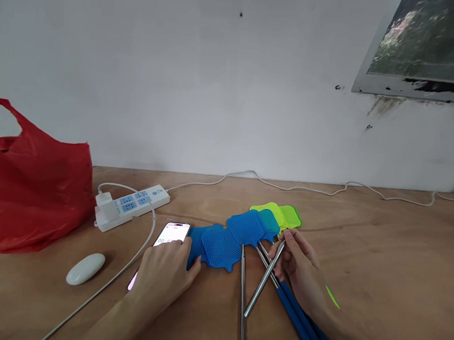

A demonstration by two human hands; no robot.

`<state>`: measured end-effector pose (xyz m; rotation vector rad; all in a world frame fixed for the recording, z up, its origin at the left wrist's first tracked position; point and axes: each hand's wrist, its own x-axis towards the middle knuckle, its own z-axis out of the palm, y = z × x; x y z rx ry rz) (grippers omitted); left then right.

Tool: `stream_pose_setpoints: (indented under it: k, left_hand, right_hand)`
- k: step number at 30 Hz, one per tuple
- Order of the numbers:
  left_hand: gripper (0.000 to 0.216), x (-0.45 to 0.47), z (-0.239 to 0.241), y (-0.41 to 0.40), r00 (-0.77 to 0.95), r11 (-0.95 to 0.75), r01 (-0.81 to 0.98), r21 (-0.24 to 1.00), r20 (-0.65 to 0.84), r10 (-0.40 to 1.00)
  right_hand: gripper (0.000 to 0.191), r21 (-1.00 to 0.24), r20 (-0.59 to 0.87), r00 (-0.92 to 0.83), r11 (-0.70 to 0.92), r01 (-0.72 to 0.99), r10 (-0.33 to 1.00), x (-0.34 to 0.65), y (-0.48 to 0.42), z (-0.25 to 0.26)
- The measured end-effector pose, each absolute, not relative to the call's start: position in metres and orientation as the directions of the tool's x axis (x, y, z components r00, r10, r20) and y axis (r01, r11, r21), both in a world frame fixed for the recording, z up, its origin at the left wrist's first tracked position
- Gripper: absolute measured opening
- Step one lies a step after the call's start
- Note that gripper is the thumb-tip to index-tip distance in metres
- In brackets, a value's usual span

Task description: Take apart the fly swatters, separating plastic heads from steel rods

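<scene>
Several fly swatters lie in an overlapping row, with blue mesh heads (221, 246) on the left and yellow-green heads (270, 210) on the right. My right hand (298, 263) pinches the upper end of a silver metal rod (262, 281), just below the yellow-green heads. A second metal rod (242, 300) lies to its left. Blue handles (297, 322) extend under and beside my right hand. My left hand (166, 267) rests palm down over a phone (174, 231) with its screen lit, thumb apart, beside the leftmost blue heads. Its fingertips are partly hidden.
A white power strip (133, 206) with a plugged-in charger (107, 204) sits at back left, its cable (127, 264) crossing the table. A red plastic bag (34, 193) stands at far left near a white mouse-like object (85, 269). A white cord (303, 188) runs along the wall.
</scene>
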<state>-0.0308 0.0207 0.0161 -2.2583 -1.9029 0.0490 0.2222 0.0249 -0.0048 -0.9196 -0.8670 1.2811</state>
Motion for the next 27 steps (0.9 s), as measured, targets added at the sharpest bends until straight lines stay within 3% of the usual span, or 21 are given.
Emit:
stream_pose_setpoints:
  k: [8,14,17,27]
  left_hand:
    - [0.021,-0.031,0.011,0.020,0.248,-0.247,0.964,-0.101,-0.006,0.969]
    - [0.020,-0.026,0.015,0.012,0.563,-0.569,0.777,0.269,0.107,0.820]
    - [0.020,-0.022,0.011,0.005,0.636,-0.612,0.678,0.407,0.092,0.766]
    - [0.020,-0.018,-0.008,0.003,0.625,-0.592,0.652,0.473,0.107,0.774]
  right_hand:
    - [0.041,-0.914,-0.013,0.044,0.006,-0.406,0.999,0.228,0.028,-0.006]
    - [0.033,-0.828,-0.097,0.003,-0.079,-0.556,0.995,0.235,0.034,-0.012]
    - [0.031,-0.807,-0.109,0.043,-0.063,-0.587,0.993,0.237,0.036,-0.015]
    - [0.032,-0.849,-0.032,0.082,0.016,-0.528,0.996,0.237,0.034,-0.014]
